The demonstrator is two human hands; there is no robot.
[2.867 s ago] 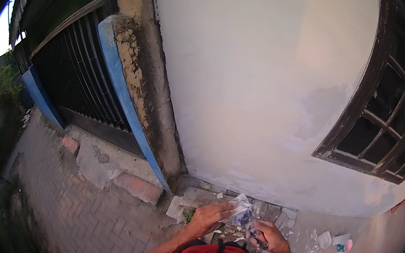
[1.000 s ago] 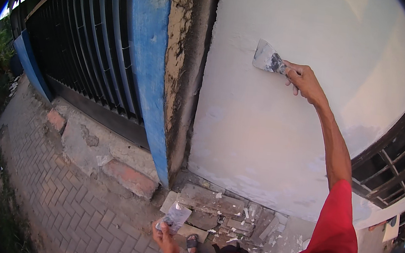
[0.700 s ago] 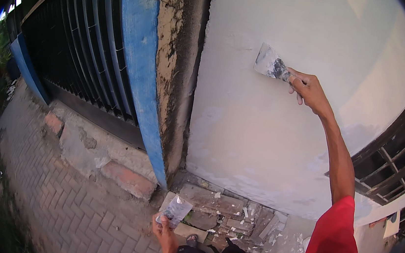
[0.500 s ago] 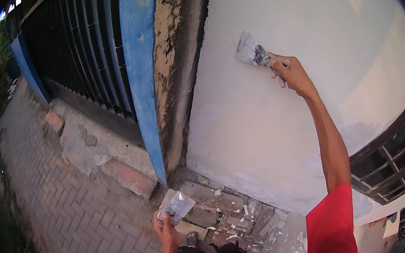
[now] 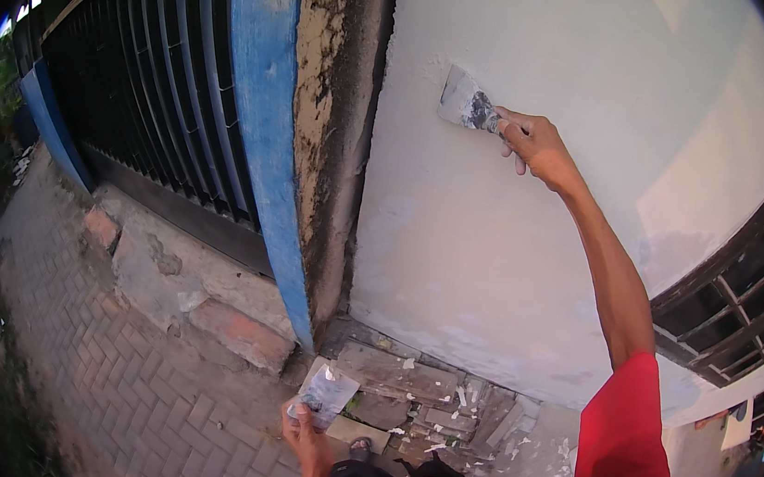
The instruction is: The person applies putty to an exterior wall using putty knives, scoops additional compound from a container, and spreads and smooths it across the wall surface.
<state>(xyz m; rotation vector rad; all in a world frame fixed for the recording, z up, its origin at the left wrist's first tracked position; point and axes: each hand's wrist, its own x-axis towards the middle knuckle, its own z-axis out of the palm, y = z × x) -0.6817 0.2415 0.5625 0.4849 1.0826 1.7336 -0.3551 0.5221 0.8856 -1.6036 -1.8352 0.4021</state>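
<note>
My right hand (image 5: 538, 149) is wrapped round the handle of a wide putty knife (image 5: 467, 101). Its blade, smeared with grey and white, lies against the pale plastered wall (image 5: 493, 241) near the wall's left edge. Low down on the left, my left hand (image 5: 308, 441) grips a second flat scraper (image 5: 328, 395), a thin metal sheet with whitish paste on it. That hand covers the scraper's near end, so its handle is mostly hidden.
Left of the wall stand a rough, weathered pillar edge (image 5: 315, 92), a blue post (image 5: 261, 105) and a dark barred gate (image 5: 152, 75). Broken slabs (image 5: 400, 373) with white flakes lie at the wall's foot. Grey paving (image 5: 151, 400) spreads left; a dark window grille (image 5: 736, 285) is at right.
My right hand and the putty knife have shifted slightly left and down along the wall. My left hand with its scraper has moved a little left.
</note>
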